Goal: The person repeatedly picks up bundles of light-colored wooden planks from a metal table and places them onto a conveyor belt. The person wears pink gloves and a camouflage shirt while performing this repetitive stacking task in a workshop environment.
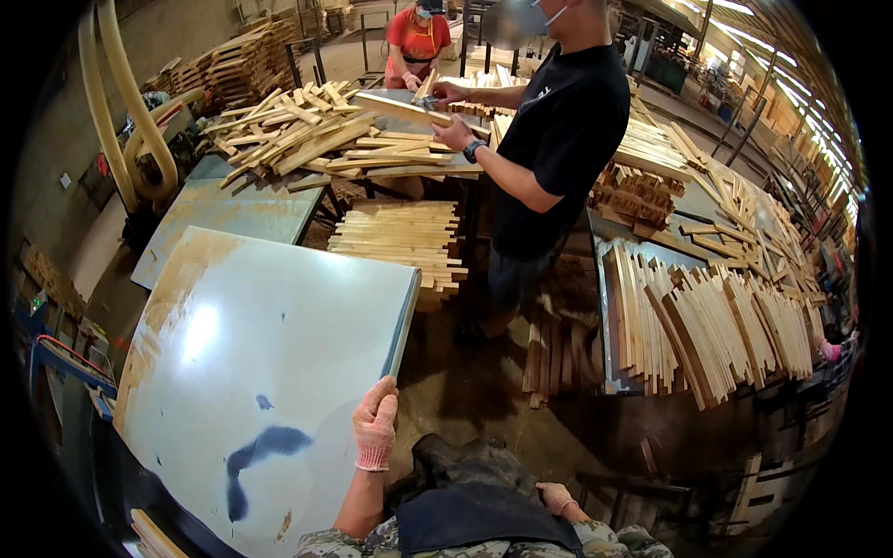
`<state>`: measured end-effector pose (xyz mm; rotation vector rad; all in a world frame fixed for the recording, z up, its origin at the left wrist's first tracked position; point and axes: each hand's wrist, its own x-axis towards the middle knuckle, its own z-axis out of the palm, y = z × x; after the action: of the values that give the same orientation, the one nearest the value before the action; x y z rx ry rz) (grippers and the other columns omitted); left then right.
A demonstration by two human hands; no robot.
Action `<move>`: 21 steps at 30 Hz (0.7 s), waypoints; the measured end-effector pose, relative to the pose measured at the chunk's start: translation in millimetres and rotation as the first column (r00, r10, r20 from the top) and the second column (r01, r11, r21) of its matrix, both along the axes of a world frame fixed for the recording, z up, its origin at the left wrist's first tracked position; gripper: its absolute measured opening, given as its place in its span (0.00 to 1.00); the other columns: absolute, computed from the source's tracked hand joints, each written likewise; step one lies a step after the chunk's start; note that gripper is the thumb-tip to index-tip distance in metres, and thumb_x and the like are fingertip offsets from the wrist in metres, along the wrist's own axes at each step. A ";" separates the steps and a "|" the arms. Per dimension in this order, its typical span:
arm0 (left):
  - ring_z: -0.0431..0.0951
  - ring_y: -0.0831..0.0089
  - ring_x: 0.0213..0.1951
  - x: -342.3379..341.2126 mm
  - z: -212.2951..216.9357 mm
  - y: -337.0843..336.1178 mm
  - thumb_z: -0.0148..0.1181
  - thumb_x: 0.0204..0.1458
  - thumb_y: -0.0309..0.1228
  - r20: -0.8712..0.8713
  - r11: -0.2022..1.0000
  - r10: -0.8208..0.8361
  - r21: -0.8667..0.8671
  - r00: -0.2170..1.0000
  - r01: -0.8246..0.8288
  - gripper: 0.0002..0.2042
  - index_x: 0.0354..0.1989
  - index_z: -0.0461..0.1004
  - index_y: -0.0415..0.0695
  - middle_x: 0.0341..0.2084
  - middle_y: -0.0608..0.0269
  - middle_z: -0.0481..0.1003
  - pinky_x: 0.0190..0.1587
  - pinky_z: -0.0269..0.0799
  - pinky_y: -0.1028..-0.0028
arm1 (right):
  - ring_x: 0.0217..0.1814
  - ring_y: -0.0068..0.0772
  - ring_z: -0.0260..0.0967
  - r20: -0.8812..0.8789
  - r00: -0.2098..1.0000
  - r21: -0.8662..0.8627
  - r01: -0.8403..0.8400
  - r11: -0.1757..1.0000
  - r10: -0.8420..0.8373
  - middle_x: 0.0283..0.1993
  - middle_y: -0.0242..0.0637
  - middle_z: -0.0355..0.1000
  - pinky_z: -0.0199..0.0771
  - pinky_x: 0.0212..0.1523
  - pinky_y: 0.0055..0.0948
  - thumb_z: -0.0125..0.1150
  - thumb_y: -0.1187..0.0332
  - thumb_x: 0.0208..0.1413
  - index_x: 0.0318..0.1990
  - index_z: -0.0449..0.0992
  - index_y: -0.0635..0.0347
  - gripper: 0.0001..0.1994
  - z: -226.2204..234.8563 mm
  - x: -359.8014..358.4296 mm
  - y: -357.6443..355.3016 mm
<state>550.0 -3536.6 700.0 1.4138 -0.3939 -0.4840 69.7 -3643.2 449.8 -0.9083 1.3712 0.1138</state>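
My left hand [375,430], in a pale pink knit glove, is at the right edge of a large metal-topped table [279,325]. Its fingers are curled over that edge. The tabletop is pale grey, with brown stains along its left side and a dark blue smear near me. Low at my right side, beside the dark apron [484,521], hangs my right hand [556,498], also gloved. Its fingers are small and partly hidden, and no object shows in it.
Ahead, a person in black [567,130] holds a wooden board [405,109] by a heaped table of wood strips [307,130]. Another person in red [419,42] stands beyond. Stacked strips [395,237] sit under that table. On the right, a table carries rows of strips [716,325].
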 end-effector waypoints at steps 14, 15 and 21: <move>0.82 0.72 0.47 25.1 -8.4 -75.9 0.63 0.66 0.28 -0.045 0.999 0.050 0.015 0.998 -0.049 0.19 0.62 0.78 0.32 0.52 0.57 0.83 0.52 0.79 0.71 | 0.18 0.28 0.57 -0.032 0.910 0.252 0.407 0.878 -0.413 0.22 0.31 0.65 0.56 0.21 0.32 0.65 0.67 0.65 0.27 0.75 0.55 0.13 39.2 -3.3 -63.3; 0.82 0.73 0.46 25.8 -8.0 -79.7 0.63 0.66 0.28 -0.031 0.998 0.054 0.034 0.998 -0.053 0.18 0.62 0.78 0.33 0.51 0.57 0.83 0.50 0.79 0.71 | 0.18 0.28 0.58 -0.028 0.915 0.255 0.396 0.882 -0.402 0.22 0.31 0.66 0.57 0.21 0.32 0.65 0.66 0.64 0.27 0.75 0.55 0.13 33.3 -8.4 -66.6; 0.82 0.74 0.41 31.3 -5.3 -97.6 0.64 0.66 0.29 -0.067 0.998 0.057 0.028 0.996 -0.055 0.18 0.61 0.79 0.34 0.49 0.59 0.84 0.44 0.79 0.74 | 0.20 0.29 0.63 -0.057 0.956 0.097 0.292 0.951 -0.288 0.22 0.31 0.69 0.58 0.22 0.33 0.68 0.62 0.59 0.26 0.76 0.57 0.13 5.4 -18.9 -77.5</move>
<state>581.3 -3634.1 694.7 1.4258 -0.2937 -0.4917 50.8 -3720.7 455.3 -0.6121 1.5096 -0.0207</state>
